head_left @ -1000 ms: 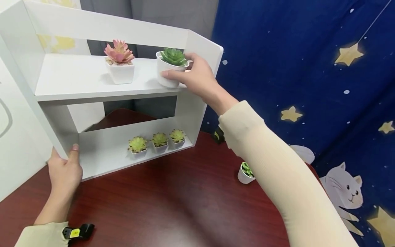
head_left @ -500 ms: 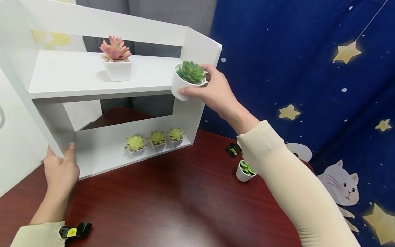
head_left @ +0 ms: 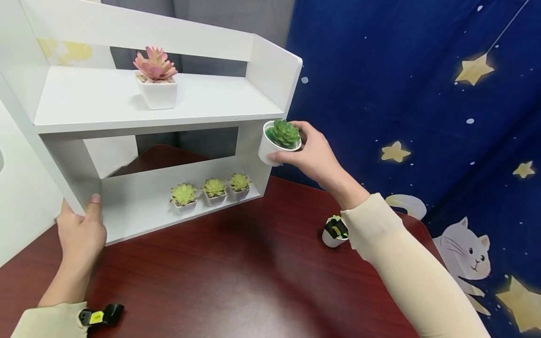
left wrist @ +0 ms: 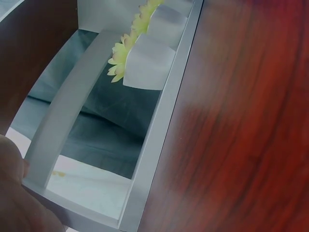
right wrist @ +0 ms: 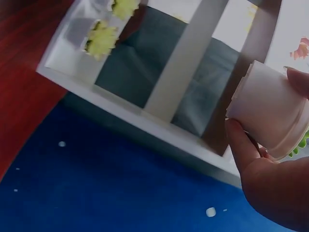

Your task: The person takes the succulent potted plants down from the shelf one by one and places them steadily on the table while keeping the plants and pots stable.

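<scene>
Gripping white, round, cup-shaped pot with green rosette succulent [head_left: 276, 142] in right hand [head_left: 317, 157], thumb across near wall, other fingers curled behind far side, partly hidden. Holding pot in front of right end of white two-tier shelf unit [head_left: 211, 98]. Gripping unit's lower left side panel [head_left: 75, 164] with left hand [head_left: 82, 234], thumb on inner face.

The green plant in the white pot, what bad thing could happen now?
The right hand holds the white pot in the air, so it might slip and fall. It also looks close to the white shelf, so a bump might jolt the little yellow-green plants near the front edge.
</scene>
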### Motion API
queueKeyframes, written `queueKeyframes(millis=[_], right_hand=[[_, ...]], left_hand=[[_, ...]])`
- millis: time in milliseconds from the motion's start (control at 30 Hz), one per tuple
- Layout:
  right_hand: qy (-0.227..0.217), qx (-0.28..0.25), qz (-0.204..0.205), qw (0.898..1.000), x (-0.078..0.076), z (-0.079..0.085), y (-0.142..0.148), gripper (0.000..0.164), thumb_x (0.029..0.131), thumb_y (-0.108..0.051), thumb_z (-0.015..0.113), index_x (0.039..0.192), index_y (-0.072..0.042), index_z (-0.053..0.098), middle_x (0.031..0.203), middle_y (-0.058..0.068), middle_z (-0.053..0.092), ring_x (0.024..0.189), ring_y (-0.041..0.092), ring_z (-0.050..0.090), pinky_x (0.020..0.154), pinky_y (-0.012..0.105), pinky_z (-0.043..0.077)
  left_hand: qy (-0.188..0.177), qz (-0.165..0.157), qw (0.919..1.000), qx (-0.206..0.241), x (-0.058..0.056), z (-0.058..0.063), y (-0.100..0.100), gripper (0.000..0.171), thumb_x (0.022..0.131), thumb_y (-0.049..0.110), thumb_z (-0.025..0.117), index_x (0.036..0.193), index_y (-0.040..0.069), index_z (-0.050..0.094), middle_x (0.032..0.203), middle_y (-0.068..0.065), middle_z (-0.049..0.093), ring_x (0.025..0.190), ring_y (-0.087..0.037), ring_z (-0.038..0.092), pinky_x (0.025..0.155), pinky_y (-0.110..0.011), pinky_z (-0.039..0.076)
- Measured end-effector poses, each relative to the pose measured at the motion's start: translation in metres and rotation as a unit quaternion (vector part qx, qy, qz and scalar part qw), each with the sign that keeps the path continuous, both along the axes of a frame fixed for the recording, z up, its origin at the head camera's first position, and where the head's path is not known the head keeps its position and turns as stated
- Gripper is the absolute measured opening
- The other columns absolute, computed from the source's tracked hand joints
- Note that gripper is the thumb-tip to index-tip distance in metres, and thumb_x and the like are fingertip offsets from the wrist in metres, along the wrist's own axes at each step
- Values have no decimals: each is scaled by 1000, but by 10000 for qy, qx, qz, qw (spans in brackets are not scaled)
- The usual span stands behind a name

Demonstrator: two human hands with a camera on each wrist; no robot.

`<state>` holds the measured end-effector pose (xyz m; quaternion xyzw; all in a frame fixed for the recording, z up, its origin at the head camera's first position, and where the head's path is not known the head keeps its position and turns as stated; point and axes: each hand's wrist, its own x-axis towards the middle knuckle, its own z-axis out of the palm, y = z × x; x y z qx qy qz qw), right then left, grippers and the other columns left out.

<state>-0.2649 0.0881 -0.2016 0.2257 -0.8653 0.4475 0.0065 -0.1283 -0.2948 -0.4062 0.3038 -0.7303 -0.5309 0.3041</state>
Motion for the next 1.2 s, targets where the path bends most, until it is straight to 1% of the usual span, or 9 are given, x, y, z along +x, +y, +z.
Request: queueKeyframes(millis=[67,167,267,367,600,667,833,1000,1200], right_hand=[[-36,-12,-8,10000,0,-7,5,79,76,-24,86,145,-14,48,132,6,63,116,20,61,101,40,49],[37,71,-24,10000,-1,-16,13,78,74,-22,87,142,-13,51,131,6,64,115,21,62,101,40,49],[128,263,-102,9995,-1,-22,21,77,73,-23,88,140,-13,52,130,6,63,114,21,61,100,39,48],[119,444,-151,9988,-2,-28,27,77,73,-24,88,140,-12,51,130,6,63,114,22,60,99,39,48],[66,944,-153,9954,-4,-45,41,76,73,-28,87,137,-13,50,126,6,62,110,24,60,97,41,48],[60,1061,-169,9942,-5,-51,46,77,72,-29,88,137,-13,50,125,6,62,110,24,61,97,42,48],[172,1517,-160,9882,-8,-72,57,79,70,-31,88,137,-12,50,124,9,64,110,26,62,96,44,49],[170,2003,33,9796,-11,-97,67,83,69,-32,88,140,-14,49,121,10,67,106,26,65,93,44,52],[-23,2151,203,9764,-16,-124,82,79,69,-28,89,138,-16,54,116,8,70,102,22,65,91,42,52]], left_hand=[[17,-1,10000,12,0,0,1,51,105,29,40,156,23,36,160,-12,42,147,-23,36,123,-42,24],[37,-6,10000,34,-1,0,2,51,105,29,40,156,24,37,160,-11,42,147,-22,36,123,-41,24],[9,-5,10000,47,-1,0,2,51,105,30,40,156,24,37,160,-11,42,146,-22,36,123,-42,24],[-31,13,10000,44,-1,0,2,51,105,30,40,156,23,37,160,-11,41,147,-23,35,123,-43,24],[40,49,10000,33,-2,1,1,51,105,28,40,156,25,37,160,-10,41,147,-18,34,123,-37,23],[58,21,10000,22,-2,1,1,51,105,28,40,156,25,36,161,-9,40,147,-18,34,123,-37,22],[9,53,10000,54,-2,2,2,50,105,29,40,155,25,38,160,-10,41,147,-18,35,123,-37,23],[-34,128,9999,60,-2,2,1,51,104,30,41,155,25,39,160,-10,42,146,-17,36,122,-36,24],[-27,93,9999,74,0,4,2,51,105,29,42,155,25,38,160,-9,42,146,-16,36,122,-34,23]])
